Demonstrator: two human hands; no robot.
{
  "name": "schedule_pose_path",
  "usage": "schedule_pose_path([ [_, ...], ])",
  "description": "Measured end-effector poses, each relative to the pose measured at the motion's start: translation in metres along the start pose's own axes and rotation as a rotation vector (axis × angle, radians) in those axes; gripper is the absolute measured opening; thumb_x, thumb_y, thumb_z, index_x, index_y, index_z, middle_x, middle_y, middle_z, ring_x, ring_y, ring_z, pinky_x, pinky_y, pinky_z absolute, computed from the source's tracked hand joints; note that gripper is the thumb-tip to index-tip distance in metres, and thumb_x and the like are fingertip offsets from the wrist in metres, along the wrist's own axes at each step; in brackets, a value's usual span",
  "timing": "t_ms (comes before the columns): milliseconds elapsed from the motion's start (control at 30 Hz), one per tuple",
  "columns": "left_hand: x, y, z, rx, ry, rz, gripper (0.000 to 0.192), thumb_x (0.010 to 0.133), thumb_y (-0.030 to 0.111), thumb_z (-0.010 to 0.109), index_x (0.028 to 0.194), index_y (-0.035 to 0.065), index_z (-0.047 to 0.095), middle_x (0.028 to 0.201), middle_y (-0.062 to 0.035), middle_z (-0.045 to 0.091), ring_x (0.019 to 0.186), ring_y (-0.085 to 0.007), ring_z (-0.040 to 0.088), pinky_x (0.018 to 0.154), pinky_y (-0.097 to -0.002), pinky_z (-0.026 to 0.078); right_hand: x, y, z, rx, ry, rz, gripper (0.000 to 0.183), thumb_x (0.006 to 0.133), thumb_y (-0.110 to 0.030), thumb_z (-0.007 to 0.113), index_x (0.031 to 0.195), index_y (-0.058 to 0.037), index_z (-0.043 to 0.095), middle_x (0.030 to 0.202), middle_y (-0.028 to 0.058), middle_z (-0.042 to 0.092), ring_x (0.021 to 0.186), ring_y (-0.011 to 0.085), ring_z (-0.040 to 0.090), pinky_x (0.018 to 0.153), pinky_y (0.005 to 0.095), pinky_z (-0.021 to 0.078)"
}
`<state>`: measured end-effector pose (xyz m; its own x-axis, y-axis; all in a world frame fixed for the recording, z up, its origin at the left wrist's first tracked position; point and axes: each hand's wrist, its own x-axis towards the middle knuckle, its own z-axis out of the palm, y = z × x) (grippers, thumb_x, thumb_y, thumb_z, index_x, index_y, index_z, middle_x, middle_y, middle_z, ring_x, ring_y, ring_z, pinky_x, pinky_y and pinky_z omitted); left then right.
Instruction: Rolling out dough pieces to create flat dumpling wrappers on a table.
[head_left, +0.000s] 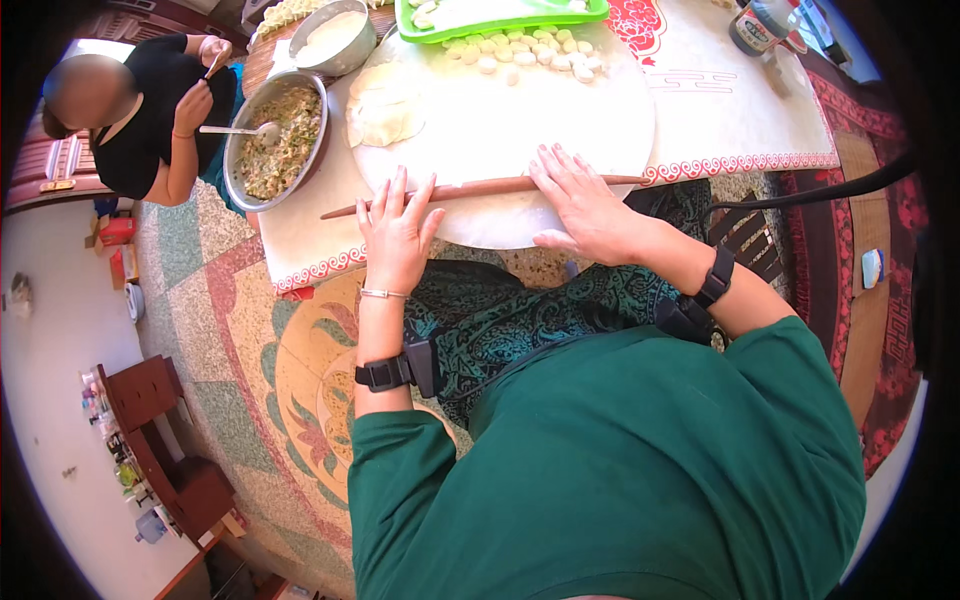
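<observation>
A thin, tapered wooden rolling pin (480, 189) lies across the near part of a round white board (495, 127). My left hand (396, 232) rests flat on the pin towards its left end, fingers spread. My right hand (577, 202) lies over the pin further right, its fingers extended past it and its thumb on the near side. Neither hand is closed round the pin. Any dough under the pin or palms cannot be made out. Flat dough wrappers (384, 105) overlap at the board's left, and many small dough pieces (517, 52) lie at its far side.
A metal bowl of chopped filling (279, 142) with a spoon (240, 131) stands left, a metal pot of flour (334, 39) behind it. A green tray (502, 31) is at the far edge, a dark sauce bottle (759, 28) far right. Another person (161, 112) stands left, holding something small.
</observation>
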<state>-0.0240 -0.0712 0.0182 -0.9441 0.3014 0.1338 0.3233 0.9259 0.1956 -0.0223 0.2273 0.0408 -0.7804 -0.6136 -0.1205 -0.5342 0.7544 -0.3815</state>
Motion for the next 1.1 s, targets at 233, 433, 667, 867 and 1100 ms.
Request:
schedule_pose_path([
  [233,-0.014,0.009,0.003,-0.153,0.123,-0.034,0.035,0.086,0.013,0.067,0.120,0.0186,0.064,0.123,-0.0073,0.059,0.124,-0.0306,0.050,0.111,-0.0605,0.023,0.008,0.001,-0.035,0.317,-0.183,-0.099,0.055,0.098,-0.027,0.052,0.139,0.0073,0.039,0.149,0.0299,0.032,0.142,0.0423,0.028,0.117,0.0445,0.0255],
  [433,-0.022,0.023,-0.002,-0.157,0.199,0.042,0.031,0.081,0.007,0.069,0.111,0.0160,0.065,0.104,-0.0056,0.057,0.105,-0.0274,0.055,0.109,-0.0565,0.029,0.068,0.022,-0.029,0.068,0.155,-0.351,0.027,0.087,-0.006,0.052,0.113,-0.0026,0.060,0.125,0.0180,0.055,0.117,0.0330,0.052,0.100,0.0380,0.0441],
  [667,-0.024,0.048,-0.014,-0.214,0.241,0.108,0.028,0.080,0.007,0.070,0.107,0.0137,0.067,0.100,-0.0047,0.057,0.100,-0.0256,0.056,0.103,-0.0483,0.034,0.087,0.010,-0.016,-0.087,0.176,-0.225,0.019,0.085,-0.009,0.055,0.102,-0.0038,0.063,0.100,0.0125,0.062,0.097,0.0301,0.060,0.083,0.0380,0.0513],
  [867,-0.018,0.054,-0.010,-0.241,0.218,0.127,0.027,0.080,0.007,0.069,0.107,0.0136,0.068,0.100,-0.0052,0.057,0.100,-0.0253,0.056,0.100,-0.0441,0.036,0.071,0.006,-0.026,0.683,0.235,0.296,0.028,0.097,-0.024,0.056,0.110,-0.0001,0.065,0.085,0.0153,0.066,0.086,0.0319,0.065,0.079,0.0361,0.0520],
  [1100,-0.015,0.057,-0.003,-0.228,0.216,-0.055,0.029,0.081,0.007,0.069,0.110,0.0116,0.068,0.102,-0.0083,0.059,0.098,-0.0276,0.056,0.091,-0.0417,0.040,0.032,0.048,-0.026,0.101,0.296,0.013,0.041,0.097,-0.031,0.053,0.126,-0.0020,0.056,0.136,0.0214,0.051,0.124,0.0319,0.052,0.100,0.0442,0.0420],
])
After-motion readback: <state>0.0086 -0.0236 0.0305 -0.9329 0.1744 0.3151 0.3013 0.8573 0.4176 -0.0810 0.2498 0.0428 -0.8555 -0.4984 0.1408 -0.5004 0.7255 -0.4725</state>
